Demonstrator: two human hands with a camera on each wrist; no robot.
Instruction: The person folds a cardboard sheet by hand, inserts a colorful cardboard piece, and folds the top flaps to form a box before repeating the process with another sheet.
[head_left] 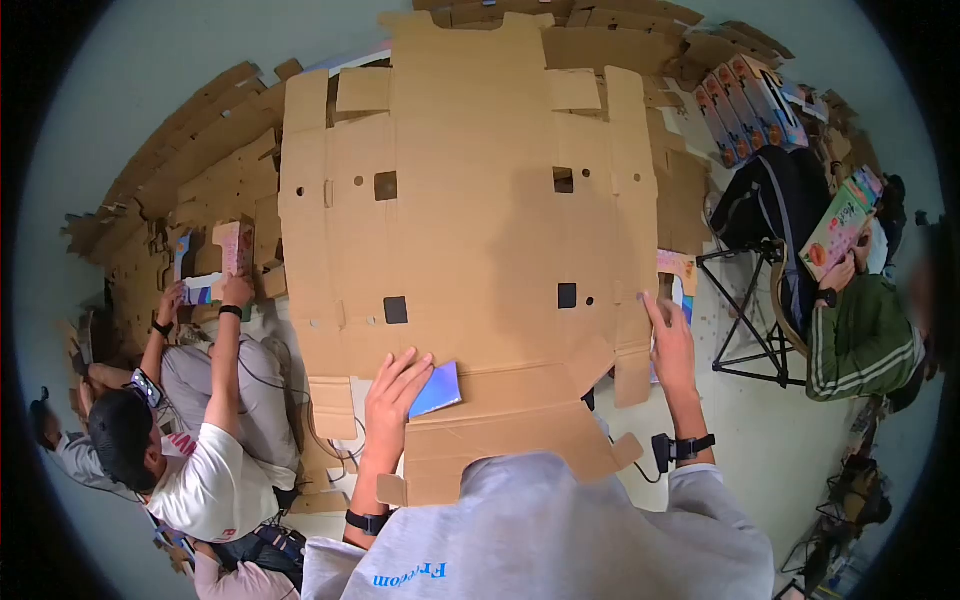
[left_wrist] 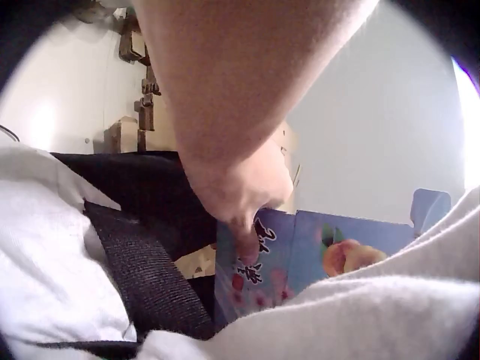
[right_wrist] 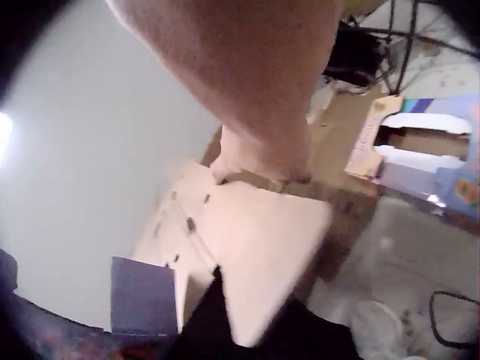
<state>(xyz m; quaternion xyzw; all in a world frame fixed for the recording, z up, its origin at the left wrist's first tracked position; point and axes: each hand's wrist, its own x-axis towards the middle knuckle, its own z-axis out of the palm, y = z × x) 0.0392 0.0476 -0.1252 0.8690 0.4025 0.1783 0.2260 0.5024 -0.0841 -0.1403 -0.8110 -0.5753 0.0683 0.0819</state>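
Observation:
A large flattened cardboard sheet (head_left: 470, 250), brown side up with several square and round holes, spans the head view's middle. The left hand (head_left: 395, 400) holds its near-left part, fingers fairly straight on the brown face beside a folded blue flap (head_left: 437, 390). In the left wrist view, that hand's (left_wrist: 247, 184) thumb presses the blue printed face (left_wrist: 330, 255), which bears peaches and dark lettering. At the sheet's right edge, the right hand (head_left: 673, 345) grips the border. The right wrist view shows this hand (right_wrist: 262, 161) at the far edge of the pale sheet (right_wrist: 262, 232), its fingertips partly hidden.
Piled flattened cardboard (head_left: 200, 150) lies beyond and at left. A seated person (head_left: 205, 470) at left handles a printed carton. At right are a black folding chair frame (head_left: 750, 330), a dark backpack (head_left: 770, 200), upright cartons (head_left: 750, 110) and another person (head_left: 865, 320) holding a carton.

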